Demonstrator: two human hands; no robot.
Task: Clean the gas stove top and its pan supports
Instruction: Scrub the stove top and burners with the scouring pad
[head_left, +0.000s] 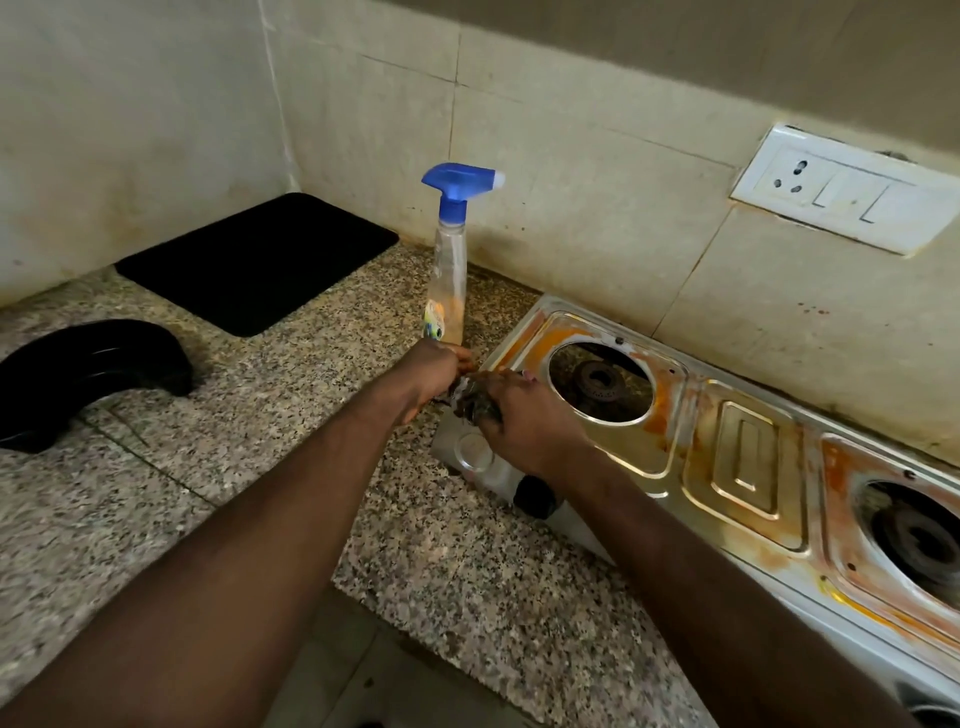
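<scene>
A steel two-burner gas stove top (748, 467) stained orange-brown lies on the granite counter, its pan supports off. Its left burner (600, 382) and right burner (919, 535) sit bare in round openings. Both my hands meet at the stove's near left corner. My right hand (530, 421) grips a dark, wet steel-wool scrubber (470, 400) against the stove edge. My left hand (434, 374) holds the other side of the same scrubber. A clear spray bottle (451, 270) with a blue trigger head stands upright just behind my left hand.
A black mat (260, 260) lies in the counter's back corner. A curved black plastic object (88, 369) rests at the left. A black stove knob (535, 496) faces front. A white wall socket (852, 192) sits above the stove. The counter edge (363, 571) drops to the floor below.
</scene>
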